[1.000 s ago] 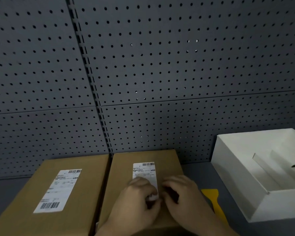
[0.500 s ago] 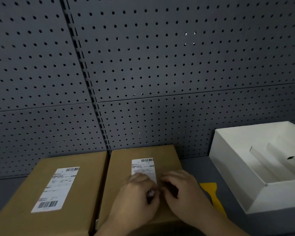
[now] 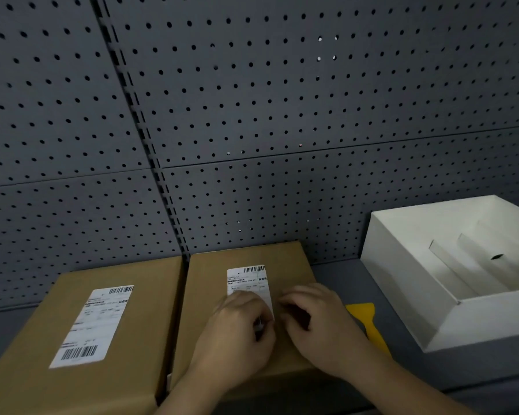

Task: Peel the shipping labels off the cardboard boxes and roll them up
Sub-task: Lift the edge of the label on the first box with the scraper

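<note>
A: Hands first, nearest us. The left hand (image 3: pixel 240 330) has its fingers curled at the near end of the white printed shipping label (image 3: pixel 249 284) on the right-hand brown cardboard box (image 3: pixel 285 265), and seems to pinch a lifted white edge there. The right hand (image 3: pixel 315 319) is curled just beside it, fingertips at the label's right edge; whether it grips paper or only presses the box, I cannot tell.

B: How will that label handle?

A: Thin, light and limp, I judge, sticky underneath and easy to tear. Best taken at the freed near corner and drawn back low and slowly, while the other hand steadies the box.

B: And beyond?

A: The left-hand brown cardboard box (image 3: pixel 57 393) carries a second white barcode label (image 3: pixel 92 324), flat and untouched. A yellow plastic scraper (image 3: pixel 364 316) lies on the grey counter (image 3: pixel 492 372) right of the hands. Farther right, an open white box (image 3: pixel 408 283); behind everything, a grey pegboard wall (image 3: pixel 252 115).
</note>
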Demonstrator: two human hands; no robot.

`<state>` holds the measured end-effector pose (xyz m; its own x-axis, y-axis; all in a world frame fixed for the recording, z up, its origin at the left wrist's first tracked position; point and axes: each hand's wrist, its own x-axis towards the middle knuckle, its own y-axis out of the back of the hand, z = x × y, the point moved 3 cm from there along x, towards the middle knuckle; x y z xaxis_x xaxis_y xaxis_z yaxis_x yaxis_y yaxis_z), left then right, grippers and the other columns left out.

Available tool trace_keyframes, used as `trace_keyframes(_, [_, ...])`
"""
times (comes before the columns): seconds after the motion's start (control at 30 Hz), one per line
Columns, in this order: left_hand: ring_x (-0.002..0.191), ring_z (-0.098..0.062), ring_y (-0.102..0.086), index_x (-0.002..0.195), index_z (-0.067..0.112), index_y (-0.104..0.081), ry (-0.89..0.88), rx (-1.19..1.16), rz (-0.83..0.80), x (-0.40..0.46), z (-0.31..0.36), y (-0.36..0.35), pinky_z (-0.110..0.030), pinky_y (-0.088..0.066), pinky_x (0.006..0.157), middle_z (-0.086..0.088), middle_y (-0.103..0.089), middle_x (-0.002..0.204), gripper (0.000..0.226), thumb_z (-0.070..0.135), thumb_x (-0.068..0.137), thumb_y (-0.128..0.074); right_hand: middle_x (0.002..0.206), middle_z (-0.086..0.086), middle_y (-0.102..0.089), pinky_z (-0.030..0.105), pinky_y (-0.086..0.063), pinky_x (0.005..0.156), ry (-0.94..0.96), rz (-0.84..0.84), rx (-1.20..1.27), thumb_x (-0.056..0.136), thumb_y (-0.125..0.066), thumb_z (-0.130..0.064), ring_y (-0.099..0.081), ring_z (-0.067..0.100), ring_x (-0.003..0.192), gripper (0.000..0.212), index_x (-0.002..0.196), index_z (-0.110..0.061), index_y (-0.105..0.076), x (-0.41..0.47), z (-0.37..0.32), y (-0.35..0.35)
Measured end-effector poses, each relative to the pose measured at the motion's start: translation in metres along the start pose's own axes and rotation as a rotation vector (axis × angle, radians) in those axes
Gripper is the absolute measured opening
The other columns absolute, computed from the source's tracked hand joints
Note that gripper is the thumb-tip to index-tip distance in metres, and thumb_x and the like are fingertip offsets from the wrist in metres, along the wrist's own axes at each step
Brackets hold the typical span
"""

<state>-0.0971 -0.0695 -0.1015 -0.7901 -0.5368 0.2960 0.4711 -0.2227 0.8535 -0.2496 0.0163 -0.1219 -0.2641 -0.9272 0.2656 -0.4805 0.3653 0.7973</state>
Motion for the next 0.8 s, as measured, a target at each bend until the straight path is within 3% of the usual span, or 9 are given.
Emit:
trace_keyframes(0.27, [0.098,0.006,-0.051,0.098,0.038,-0.064,0.006,0.003,0.006,-0.0030,-0.0004,-0.0002,-0.015,-0.046,0.089,0.022,-0.059,0.098,0.013,0.045,0.088,-0.057,0.127,-0.017,-0.062,0.031,-0.038,0.110,0.007,0.005,0.002,0.092,-0.053,-0.044,-0.048,0.001,0.120,0.038,0.126,-0.030,-0.065,-0.0004,-0.0024,0.0017])
trace_keyframes(0.43, [0.093,0.004,-0.056,0.090,0.034,-0.070,-0.041,0.008,-0.020,-0.0012,0.0001,-0.0015,-0.021,-0.050,0.089,0.020,-0.065,0.090,0.013,0.037,0.087,-0.058,0.125,-0.017,-0.063,0.030,-0.037,0.109,0.000,0.031,0.011,0.093,-0.057,-0.040,-0.049,0.001,0.119,0.033,0.122,-0.029,-0.067,-0.0016,-0.0025,0.0022])
trace_keyframes(0.67, [0.090,0.001,-0.052,0.087,0.037,-0.059,0.017,0.019,-0.033,0.0001,0.0005,-0.0023,-0.023,-0.051,0.083,0.020,-0.055,0.091,0.000,0.037,0.087,-0.059,0.126,-0.017,-0.063,0.028,-0.036,0.110,-0.004,0.035,0.010,0.093,-0.058,-0.040,-0.049,0.001,0.120,0.033,0.123,-0.029,-0.067,-0.0012,-0.0021,0.0017])
trace_keyframes(0.8, [0.091,0.003,-0.051,0.088,0.038,-0.057,0.078,-0.006,-0.043,-0.0010,0.0023,-0.0013,-0.023,-0.053,0.081,0.021,-0.051,0.093,0.005,0.036,0.090,-0.060,0.128,-0.018,-0.062,0.027,-0.034,0.111,-0.009,0.023,0.012,0.093,-0.057,-0.043,-0.047,-0.001,0.122,0.036,0.125,-0.030,-0.066,-0.0013,-0.0012,0.0015])
